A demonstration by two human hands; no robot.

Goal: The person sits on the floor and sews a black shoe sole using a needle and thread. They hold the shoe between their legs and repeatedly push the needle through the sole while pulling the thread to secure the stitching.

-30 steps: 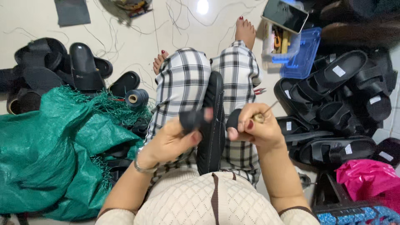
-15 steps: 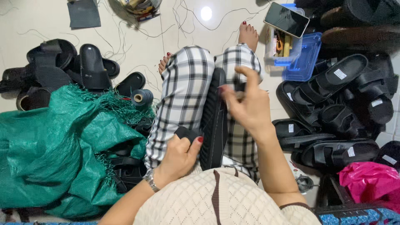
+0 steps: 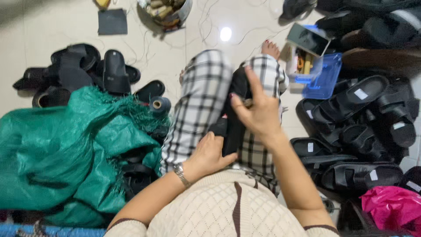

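While the green woven sack (image 3: 57, 153) lay slumped on the floor at the left, the black sandal (image 3: 234, 118) rested lengthwise on the checked lap. The left hand (image 3: 210, 153) pinched its near end, thumb and fingers pressed onto the strap. The right hand (image 3: 258, 112) met the upper part, fingers partly spread; whether it truly gripped, I could not tell. The sandal looked light, bendable and rubbery, best held by sole edge or strap. More sandals (image 3: 355, 127) were heaped at the right.
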